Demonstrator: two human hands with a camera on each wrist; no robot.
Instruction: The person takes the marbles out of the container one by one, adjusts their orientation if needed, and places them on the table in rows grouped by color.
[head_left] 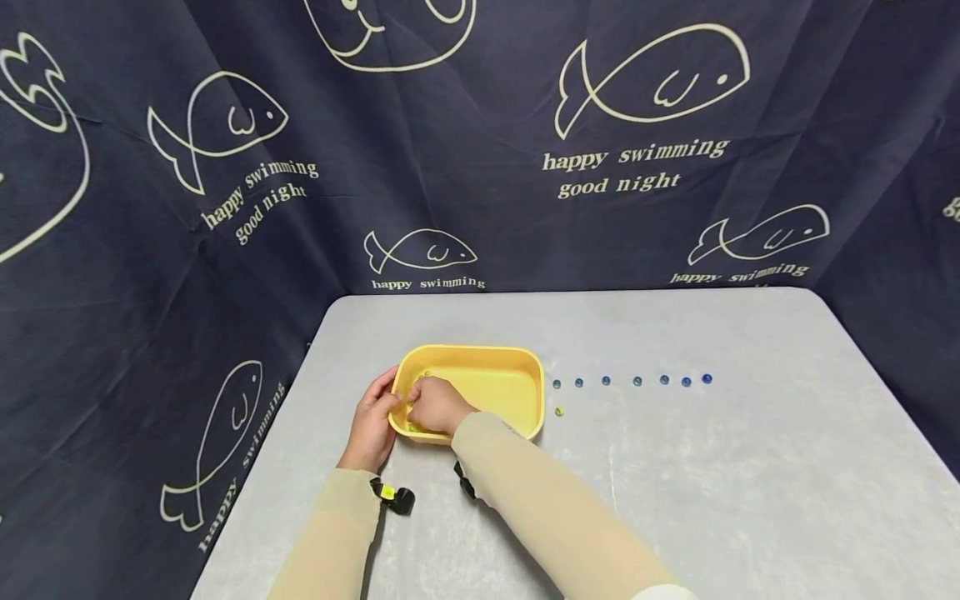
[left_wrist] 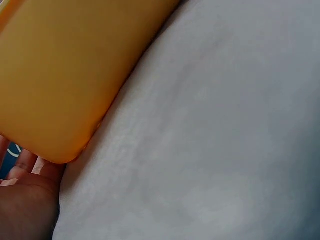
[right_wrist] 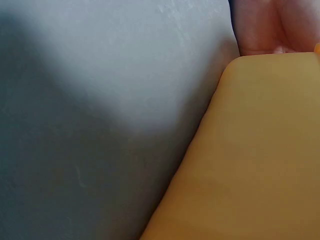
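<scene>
One dark curtain (head_left: 517, 217) with white fish drawings, filling the upper part of the head view. Below it, a pale grey table (head_left: 720, 483). On the table, slightly left of centre: a yellow box (head_left: 502, 393), upright. Left hand (head_left: 371, 423) at the box's left end, thumb at the rim, fingers along the outside; grip closed about the wall. Right hand (head_left: 438, 406) inside the box, toward its left end, fingers bent downward; fingertips hidden, so cannot tell whether they pinch anything. Right wrist view shows mainly outer wall, no help.

Smallest: seven blue marbles (head_left: 637, 381) in a row on the table, right of centre. One yellow marble (head_left: 558, 411) just below the row's left end. A few yellowish marbles (head_left: 414, 428) in the box near the right hand; count unclear.

Judgement: step in hand looks like picking a yellowish marble from the box, second row just begun. Next move would call for a firm fingertip pinch, a lift over the rim and a gentle release beside the lone yellow one; rolling is the likely risk.
</scene>
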